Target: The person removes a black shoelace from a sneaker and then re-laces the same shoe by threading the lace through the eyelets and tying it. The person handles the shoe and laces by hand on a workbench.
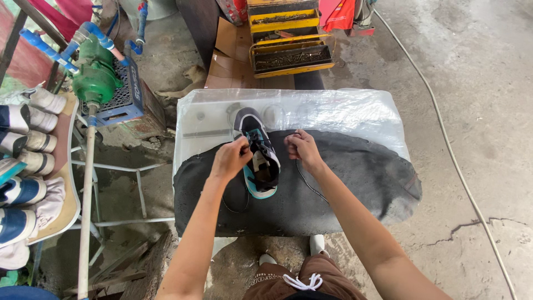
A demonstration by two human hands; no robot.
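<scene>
A black, white and teal sneaker (260,151) stands upright on a dark mat (361,183) that covers a plastic-wrapped table (333,111). Its toe points away from me. My left hand (230,158) pinches a black shoelace at the shoe's left side. On the right side, my right hand (301,149) is closed on the other end of the black shoelace (308,184), which trails down over the mat.
Several sneakers (22,166) lie on a rack at the left. A green pump with blue pipes (95,75) and a blue crate (123,94) stand behind it. Yellow trays of small metal parts (290,55) sit beyond the table. A hose (455,161) runs along the concrete floor.
</scene>
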